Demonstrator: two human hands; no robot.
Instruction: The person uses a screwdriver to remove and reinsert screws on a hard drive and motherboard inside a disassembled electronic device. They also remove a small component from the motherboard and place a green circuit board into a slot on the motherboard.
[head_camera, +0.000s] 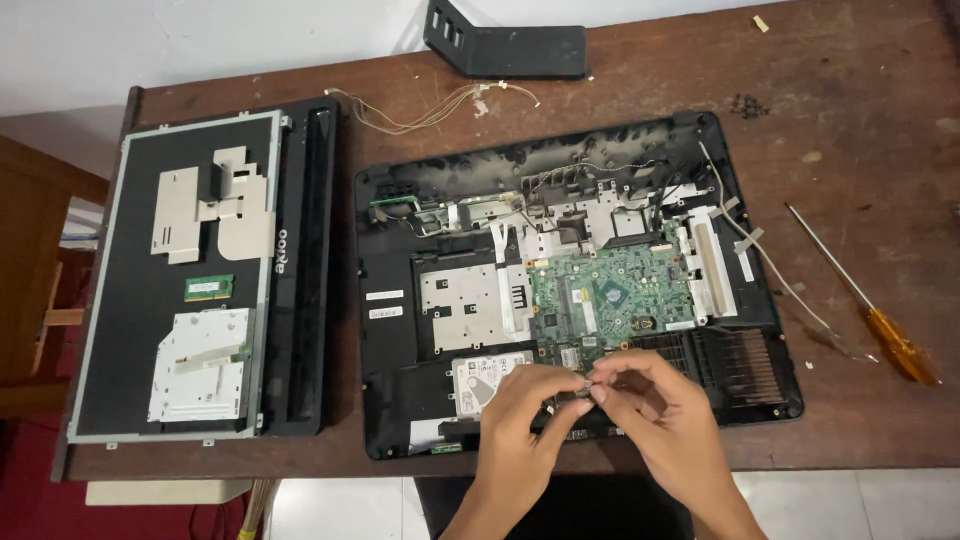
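Both hands are meeting over the near edge of the laptop base (400, 330) on the counter (850, 130): my left hand (520, 415) and right hand (650, 400) are pinching a small metal part (588, 380) between fingertips. It seems light, stiff and slippery, easy to drop, so I'm gripping its edges, just above the green board (610, 295) and beside the drive (485, 380).

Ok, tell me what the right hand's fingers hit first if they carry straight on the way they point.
The right hand points left toward the left hand; their fingertips already meet around a small metallic part, so that part and the left fingertips come first.
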